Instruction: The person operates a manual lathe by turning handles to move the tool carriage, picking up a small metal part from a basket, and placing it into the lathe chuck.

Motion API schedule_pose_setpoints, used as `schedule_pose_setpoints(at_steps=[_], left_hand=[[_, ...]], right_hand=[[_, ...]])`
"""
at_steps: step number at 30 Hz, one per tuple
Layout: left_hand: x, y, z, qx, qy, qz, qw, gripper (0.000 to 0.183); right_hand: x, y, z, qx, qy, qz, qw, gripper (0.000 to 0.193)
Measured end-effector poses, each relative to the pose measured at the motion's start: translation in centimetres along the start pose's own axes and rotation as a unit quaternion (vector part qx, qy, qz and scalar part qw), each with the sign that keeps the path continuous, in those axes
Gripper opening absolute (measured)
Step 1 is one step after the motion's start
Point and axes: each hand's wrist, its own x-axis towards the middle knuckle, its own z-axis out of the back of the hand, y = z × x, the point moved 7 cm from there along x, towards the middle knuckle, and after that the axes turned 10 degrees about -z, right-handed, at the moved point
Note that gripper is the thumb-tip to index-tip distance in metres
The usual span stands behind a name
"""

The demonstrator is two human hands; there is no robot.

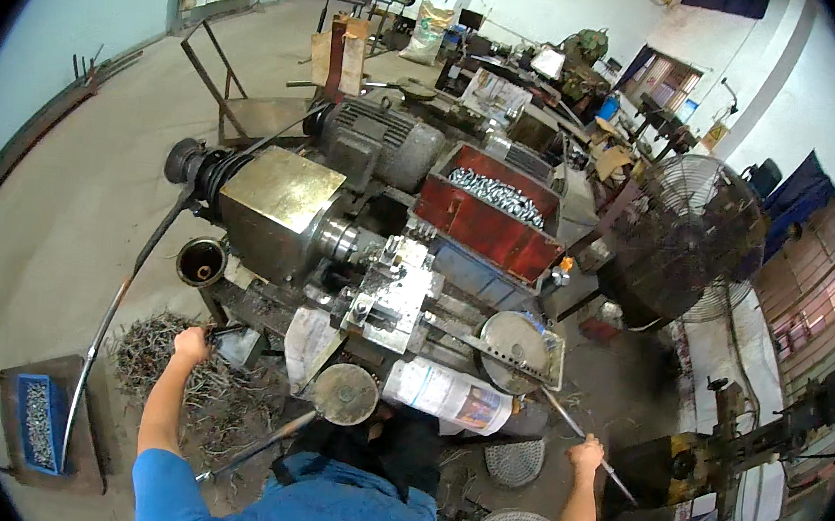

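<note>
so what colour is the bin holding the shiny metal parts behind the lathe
Red, with a rusty look; the bin shows best in the head view, behind the lathe.

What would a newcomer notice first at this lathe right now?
Probably the red bin of shiny metal parts behind the lathe, then the brass-coloured headstock block left of centre. Below, the left hand grips a short lever over a heap of metal swarf, and the right hand holds a long rod handle; a big fan stands right.
</note>
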Motion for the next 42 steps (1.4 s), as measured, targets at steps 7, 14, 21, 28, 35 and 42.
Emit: schedule_pose_setpoints(at_steps=[7,14,21,28,35,42], left_hand=[[-7.0,6.9,-3.0,-0.147,0.091,0.095,0.980,0.027],[-9.9,10.0,-8.4,-0.253,0.121,0.099,0.955,0.019],[-6.0,6.3,-7.6,-0.225,0.077,0.046,0.970,0.026],[-4.6,1.8,-5.0,-0.151,0.088,-0.019,0.984,0.030],[-0.8,-0.7,-0.2,-0.056,-0.021,-0.056,0.997,0.032],[3.6,-4.2,-0.2,0.036,-0.019,-0.132,0.990,0.040]], right_hand=[[-10.2,0.6,1.4,0.079,-0.016,-0.008,0.997,0.021],[-21.7,6.8,7.2,0.211,0.122,-0.073,0.967,0.037],[-23.8,8.9,7.6,0.239,0.147,-0.090,0.956,0.044],[-22.8,8.0,7.8,0.237,0.122,-0.063,0.962,0.042],[-5.2,-1.2,0.5,0.005,0.034,-0.026,0.999,0.058],[-5.1,7.0,5.8,0.127,-0.104,0.031,0.986,0.072]])
